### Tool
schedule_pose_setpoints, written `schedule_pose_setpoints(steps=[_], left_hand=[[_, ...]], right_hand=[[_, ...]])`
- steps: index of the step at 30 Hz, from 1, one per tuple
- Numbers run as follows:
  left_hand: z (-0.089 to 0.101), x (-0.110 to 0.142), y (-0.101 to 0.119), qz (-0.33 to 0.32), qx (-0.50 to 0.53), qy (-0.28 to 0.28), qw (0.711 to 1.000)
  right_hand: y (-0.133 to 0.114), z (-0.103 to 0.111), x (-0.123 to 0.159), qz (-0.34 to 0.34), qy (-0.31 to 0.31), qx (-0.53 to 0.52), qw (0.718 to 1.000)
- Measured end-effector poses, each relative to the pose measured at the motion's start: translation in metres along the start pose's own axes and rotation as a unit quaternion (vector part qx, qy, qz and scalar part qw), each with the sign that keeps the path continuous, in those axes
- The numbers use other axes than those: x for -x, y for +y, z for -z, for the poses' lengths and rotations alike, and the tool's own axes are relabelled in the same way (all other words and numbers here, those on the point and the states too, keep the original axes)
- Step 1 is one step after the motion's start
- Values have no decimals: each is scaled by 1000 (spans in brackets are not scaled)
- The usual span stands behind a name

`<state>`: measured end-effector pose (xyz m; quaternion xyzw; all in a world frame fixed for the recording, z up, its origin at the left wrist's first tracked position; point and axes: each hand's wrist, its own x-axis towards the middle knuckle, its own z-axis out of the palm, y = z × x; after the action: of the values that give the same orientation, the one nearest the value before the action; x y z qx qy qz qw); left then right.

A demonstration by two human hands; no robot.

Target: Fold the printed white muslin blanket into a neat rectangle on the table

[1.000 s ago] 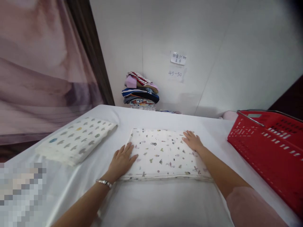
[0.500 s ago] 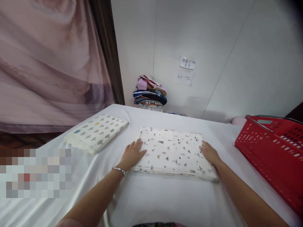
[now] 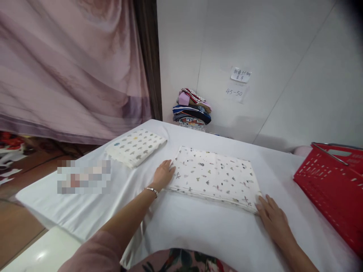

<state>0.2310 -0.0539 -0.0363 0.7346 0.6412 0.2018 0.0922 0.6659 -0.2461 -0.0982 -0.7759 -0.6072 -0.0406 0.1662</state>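
A folded white cloth (image 3: 214, 175) with small printed figures lies flat on the white-covered table in front of me. At its left edge rests my left hand (image 3: 163, 175), fingers stretched out and touching the fabric; a bracelet circles the wrist. My right hand (image 3: 273, 217) lies by the near right corner, its extended fingertips against the cloth's edge. Neither hand grips anything that I can see. Farther left sits a second folded white cloth (image 3: 137, 145), patterned with grey shapes and a few coloured ones.
A red perforated basket (image 3: 331, 192) with a metal handle stands on the right. Beyond the table's far edge is a pile of folded fabrics (image 3: 193, 107) against the wall. A pink curtain (image 3: 70, 68) hangs at the left. Something blurred out (image 3: 83, 177) lies on the table's left part.
My right hand has slid from the cloth's right side towards me to its near corner. The left hand stays at the left edge. The view has turned slightly left.
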Motion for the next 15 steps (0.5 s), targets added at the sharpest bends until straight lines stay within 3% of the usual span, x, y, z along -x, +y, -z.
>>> schedule_pose_setpoints(steps=[2, 5, 11, 13, 15], left_hand=[[4, 11, -4, 27, -13, -11, 1000], [12, 28, -7, 67, -13, -35, 997], [22, 42, -10, 87, -19, -59, 994], [22, 45, -13, 36, -19, -30, 999], [22, 49, -17, -73, -16, 11, 997]], right_hand=[[-10, 5, 5, 51, 6, 8, 999], [-24, 8, 10, 144, -33, 7, 989], [-20, 3, 7, 199, -31, 34, 979], [-11, 5, 6, 215, -38, 44, 975], [-3, 8, 5, 221, -44, 54, 973]])
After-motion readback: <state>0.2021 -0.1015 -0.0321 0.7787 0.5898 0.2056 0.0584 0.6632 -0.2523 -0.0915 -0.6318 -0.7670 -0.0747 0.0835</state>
